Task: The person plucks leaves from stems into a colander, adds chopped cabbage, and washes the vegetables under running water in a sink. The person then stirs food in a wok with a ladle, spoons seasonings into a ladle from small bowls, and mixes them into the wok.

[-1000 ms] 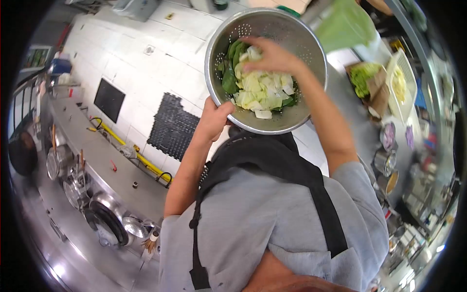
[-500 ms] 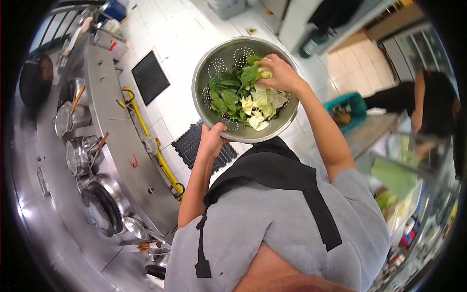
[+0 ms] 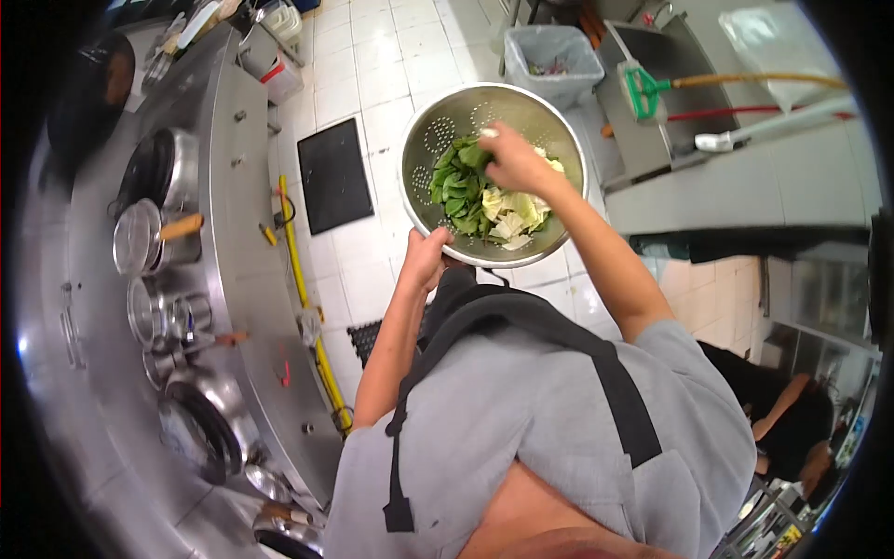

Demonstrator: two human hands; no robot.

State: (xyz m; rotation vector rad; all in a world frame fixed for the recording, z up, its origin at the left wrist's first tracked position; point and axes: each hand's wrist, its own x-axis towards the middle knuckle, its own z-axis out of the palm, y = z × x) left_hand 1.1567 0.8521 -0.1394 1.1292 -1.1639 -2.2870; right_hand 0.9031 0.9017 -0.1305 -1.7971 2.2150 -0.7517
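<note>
A steel colander (image 3: 562, 114) is held up in front of my body, tilted slightly toward me. Dark green leaves (image 3: 454, 184) lie on its left side and pale chopped cabbage (image 3: 510, 212) on its right. My left hand (image 3: 428, 256) grips the near left rim, thumb over the edge. Inside the bowl, my right hand (image 3: 514, 160) has its fingers curled over the green leaves, with a small pale piece at the fingertips. Part of what it grasps is hidden under the hand.
At left runs a steel stove counter (image 3: 250, 196) with a yellow pipe (image 3: 303, 298) along its front. Strainers (image 3: 140, 238) and pots stand on it. Ahead are a lined bin (image 3: 554, 61) and a green-headed mop (image 3: 643, 91). A person (image 3: 792, 419) works at lower right.
My view has swung to the right with my body, bringing the bin and mop into sight. I still carry the colander. My right hand has moved onto the leaves, its fingers more curled.
</note>
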